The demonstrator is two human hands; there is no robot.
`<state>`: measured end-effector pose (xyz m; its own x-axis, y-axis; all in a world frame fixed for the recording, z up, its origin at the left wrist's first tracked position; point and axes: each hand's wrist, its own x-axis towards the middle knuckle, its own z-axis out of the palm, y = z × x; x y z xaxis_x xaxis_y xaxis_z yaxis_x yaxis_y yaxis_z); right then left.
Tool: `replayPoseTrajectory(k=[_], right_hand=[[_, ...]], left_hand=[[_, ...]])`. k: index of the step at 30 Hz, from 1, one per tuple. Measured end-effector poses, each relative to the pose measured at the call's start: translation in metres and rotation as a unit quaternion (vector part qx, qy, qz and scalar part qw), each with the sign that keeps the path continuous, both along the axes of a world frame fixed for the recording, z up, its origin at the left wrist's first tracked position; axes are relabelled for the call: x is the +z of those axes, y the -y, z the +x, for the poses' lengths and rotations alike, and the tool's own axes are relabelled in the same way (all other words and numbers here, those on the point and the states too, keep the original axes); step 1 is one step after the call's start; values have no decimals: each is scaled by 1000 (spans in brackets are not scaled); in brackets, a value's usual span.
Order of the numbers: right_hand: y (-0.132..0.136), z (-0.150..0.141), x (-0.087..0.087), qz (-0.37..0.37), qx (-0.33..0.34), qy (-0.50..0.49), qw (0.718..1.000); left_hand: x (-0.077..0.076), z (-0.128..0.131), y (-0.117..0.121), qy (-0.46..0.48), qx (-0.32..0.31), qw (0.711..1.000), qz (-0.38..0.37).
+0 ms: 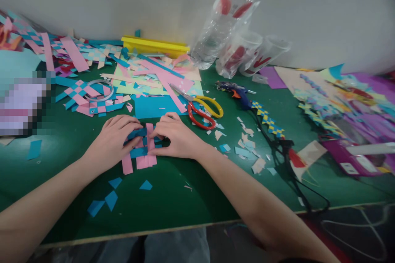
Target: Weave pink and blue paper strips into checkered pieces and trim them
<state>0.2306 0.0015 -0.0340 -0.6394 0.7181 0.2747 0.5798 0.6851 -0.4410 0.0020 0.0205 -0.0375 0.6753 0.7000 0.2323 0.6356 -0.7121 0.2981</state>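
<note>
On the green table, both hands work at a small weave of pink and blue paper strips (142,152). My left hand (112,139) is closed on its left side, thumb and fingers on a blue strip. From the right, my right hand (177,137) pinches an upright pink paper strip (150,136) that crosses the blue ones. Part of the weave lies hidden under the fingers. Just beyond the hands is a flat blue paper sheet (148,107). Scissors (202,109) with one red and one yellow handle lie a little past my right hand, blades slightly apart.
A glue gun (240,95) with a black cord lies right of the scissors. Plastic-wrapped cups (237,49) lean against the wall. Paper scraps (247,144), a tape roll (100,90), a yellow bar (154,46) and a purple object (354,158) lie around. The table's front edge is near.
</note>
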Motion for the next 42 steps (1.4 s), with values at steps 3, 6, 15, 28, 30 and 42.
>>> replayPoseTrajectory(k=[3, 6, 15, 28, 30, 42], right_hand=[[0, 0, 0, -5, -1, 3, 1000], [-1, 0, 1, -17, 0, 0, 1000], [5, -1, 7, -15, 17, 12, 1000], [-1, 3, -5, 69, -92, -53, 992], [-1, 2, -7, 70, -93, -28, 993], [1, 2, -3, 64, -63, -19, 996]], left_hand=[[0, 0, 0, 1, 0, 1000, -3], [0, 0, 0, -2, 2, 1000, -6], [-2, -1, 1, 5, -4, 1000, 3], [3, 0, 6, -8, 37, 998, 40], [2, 1, 8, -23, 44, 997, 63], [0, 3, 12, -40, 30, 996, 76]])
